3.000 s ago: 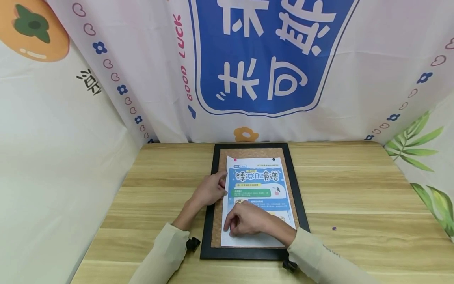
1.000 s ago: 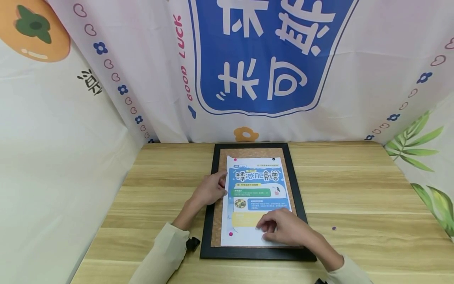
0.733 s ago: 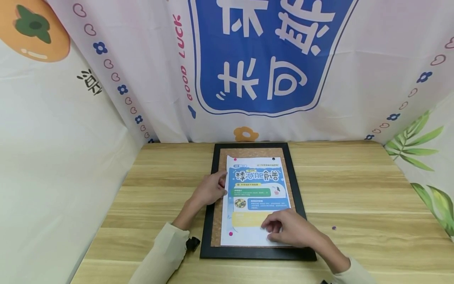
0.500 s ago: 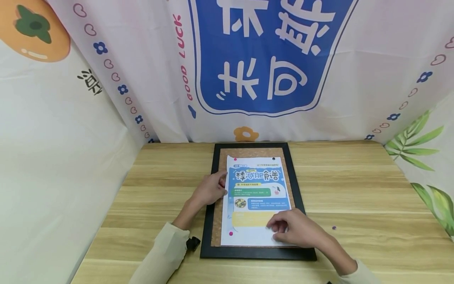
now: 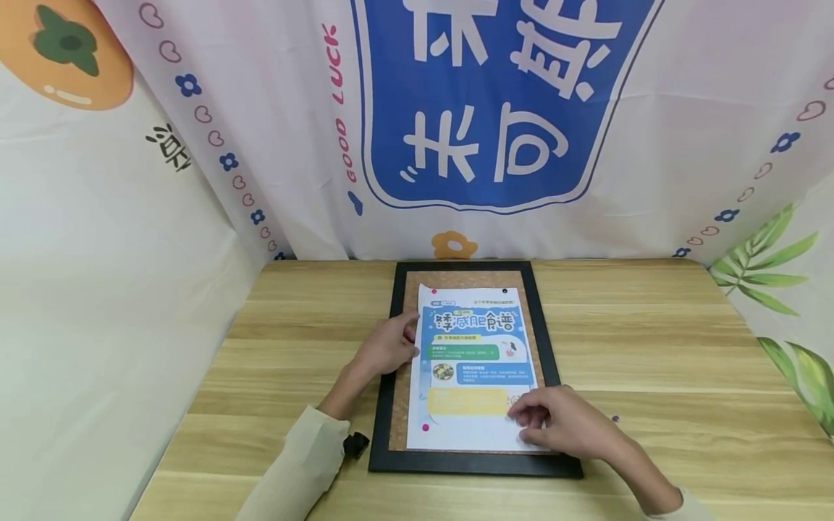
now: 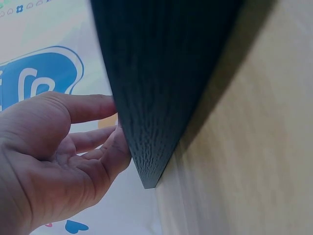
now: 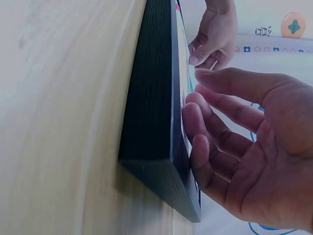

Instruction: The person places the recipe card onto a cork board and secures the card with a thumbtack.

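Observation:
A printed sheet of paper [image 5: 462, 427] lies on a cork board [image 5: 465, 278] with a black frame [image 5: 469, 463]. A pink push pin [image 5: 434, 291] sits at its upper left, a black push pin [image 5: 504, 291] at the upper right, another pink push pin [image 5: 426, 428] at the lower left. My left hand [image 5: 386, 345] rests at the sheet's left edge, fingertips on it and thumb apart from the fingers. Over the lower right of the sheet is my right hand [image 5: 567, 423], fingers loosely bent; nothing shows between thumb and fingers in the right wrist view.
A small purple push pin [image 5: 615, 418] lies on the wooden table [image 5: 671, 362], just right of my right hand. Behind the table hangs a printed cloth [image 5: 300, 159]. A dark strap piece [image 5: 355, 444] is on my left wrist.
My right hand has left the lower left corner, where a pink push pin now shows, and has moved right across the sheet toward the lower right. My left hand has stayed put.

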Tool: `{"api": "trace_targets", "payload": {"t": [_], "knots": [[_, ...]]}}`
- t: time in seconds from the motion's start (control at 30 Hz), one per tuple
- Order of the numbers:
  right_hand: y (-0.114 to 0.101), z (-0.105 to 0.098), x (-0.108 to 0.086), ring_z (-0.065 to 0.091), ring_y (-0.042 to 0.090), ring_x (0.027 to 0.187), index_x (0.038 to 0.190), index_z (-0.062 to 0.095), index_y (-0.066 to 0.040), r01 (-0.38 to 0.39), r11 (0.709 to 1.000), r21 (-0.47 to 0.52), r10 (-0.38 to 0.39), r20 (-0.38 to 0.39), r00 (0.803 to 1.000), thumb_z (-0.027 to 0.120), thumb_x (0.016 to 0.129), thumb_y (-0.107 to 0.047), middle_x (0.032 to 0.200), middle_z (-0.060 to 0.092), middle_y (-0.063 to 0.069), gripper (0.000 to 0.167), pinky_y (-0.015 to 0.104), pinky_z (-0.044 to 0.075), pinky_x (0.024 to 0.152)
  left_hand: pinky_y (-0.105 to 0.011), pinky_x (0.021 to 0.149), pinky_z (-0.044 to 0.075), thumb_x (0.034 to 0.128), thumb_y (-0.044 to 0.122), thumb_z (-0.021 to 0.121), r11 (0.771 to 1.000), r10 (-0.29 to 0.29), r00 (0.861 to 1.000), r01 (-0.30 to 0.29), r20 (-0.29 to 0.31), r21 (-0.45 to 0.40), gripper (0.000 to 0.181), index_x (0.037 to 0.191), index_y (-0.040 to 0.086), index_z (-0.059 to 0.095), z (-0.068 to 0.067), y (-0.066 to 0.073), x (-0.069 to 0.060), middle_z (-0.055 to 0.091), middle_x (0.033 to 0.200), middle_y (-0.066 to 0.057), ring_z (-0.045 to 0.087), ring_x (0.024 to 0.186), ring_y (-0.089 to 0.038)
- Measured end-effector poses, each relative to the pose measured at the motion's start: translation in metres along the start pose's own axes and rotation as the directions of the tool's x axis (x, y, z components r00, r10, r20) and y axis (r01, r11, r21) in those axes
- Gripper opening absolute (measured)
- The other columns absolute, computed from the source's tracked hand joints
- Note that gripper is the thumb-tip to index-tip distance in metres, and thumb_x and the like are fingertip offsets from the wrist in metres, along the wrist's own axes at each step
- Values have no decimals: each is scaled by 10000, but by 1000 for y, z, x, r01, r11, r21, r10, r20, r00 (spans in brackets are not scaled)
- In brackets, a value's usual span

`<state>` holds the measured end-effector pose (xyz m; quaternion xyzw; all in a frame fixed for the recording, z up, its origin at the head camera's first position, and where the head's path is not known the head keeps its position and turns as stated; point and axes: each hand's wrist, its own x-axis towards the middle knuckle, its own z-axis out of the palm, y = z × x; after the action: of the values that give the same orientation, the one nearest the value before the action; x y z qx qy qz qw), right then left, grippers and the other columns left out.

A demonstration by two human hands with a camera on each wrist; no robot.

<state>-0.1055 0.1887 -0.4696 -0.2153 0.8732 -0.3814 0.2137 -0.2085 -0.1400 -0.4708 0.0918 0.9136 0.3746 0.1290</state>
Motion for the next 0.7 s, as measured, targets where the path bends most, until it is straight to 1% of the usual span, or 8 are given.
{"api": "trace_targets", "payload": {"t": [0.23, 0.43, 0.7], "knots": [[9, -8, -9, 593, 45, 729, 1131, 794, -102, -18, 1000, 14, 18, -23, 1000, 844, 916, -151, 875, 679, -66, 226, 226, 532, 648, -275, 656, 519, 940, -57, 757, 1000, -4, 1000, 4, -7, 9, 710, 1590, 41, 488, 1, 0, 1, 648, 1005, -89, 624, 802, -186], [21, -13, -18, 588, 11, 781, 1119, 797, -106, -5, 1000, -5, 5, -73, 997, 842, 916, -149, 903, 702, -75, 213, 218, 534, 680, -275, 662, 525, 938, -61, 759, 1000, -9, 1000, 9, -6, 0, 717, 1592, 43, 485, 0, 0, 0, 646, 1010, -92, 631, 797, -181], [30, -20, -28, 597, 9, 796, 1089, 798, -129, -23, 1000, 4, 23, -116, 993, 842, 930, -189, 913, 718, -69, 176, 219, 540, 678, -279, 657, 517, 943, -53, 752, 1000, -2, 1000, 2, -5, 5, 712, 1596, 41, 483, 1, -1, 1, 643, 1004, -86, 618, 798, -185]]}}
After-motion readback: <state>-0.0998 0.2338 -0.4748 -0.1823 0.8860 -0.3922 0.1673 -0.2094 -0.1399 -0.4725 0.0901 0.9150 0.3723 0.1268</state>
